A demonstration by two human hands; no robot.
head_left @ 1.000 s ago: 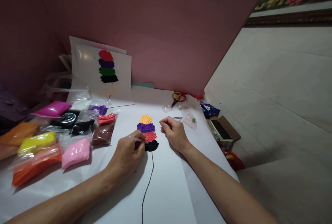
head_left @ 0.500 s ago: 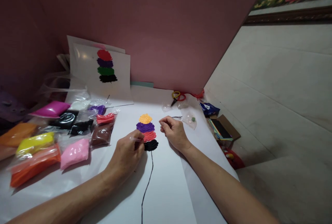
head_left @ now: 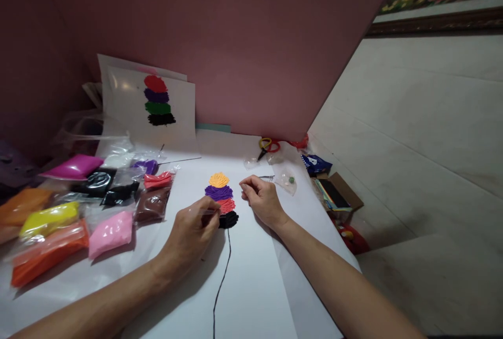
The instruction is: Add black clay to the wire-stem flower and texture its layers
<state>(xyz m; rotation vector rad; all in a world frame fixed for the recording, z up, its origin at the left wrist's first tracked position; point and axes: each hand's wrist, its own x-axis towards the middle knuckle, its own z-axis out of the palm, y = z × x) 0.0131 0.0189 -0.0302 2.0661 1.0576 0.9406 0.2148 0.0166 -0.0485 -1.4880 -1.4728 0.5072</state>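
Clay bands (head_left: 220, 198), orange to black, are laid; left hand (head_left: 194, 229) pinches a thin tool (head_left: 204, 211), right hand (head_left: 262, 200) curled, grip unclear.

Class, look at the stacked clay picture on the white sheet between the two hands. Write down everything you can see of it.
The clay picture lies flat on the white sheet: four ruffled, soft-looking bands stacked orange, purple, red, black from far to near. A thin black line runs from the black band toward the camera. The left hand holds a clear thin tool at its left edge; the right hand rests just right, apparently apart.
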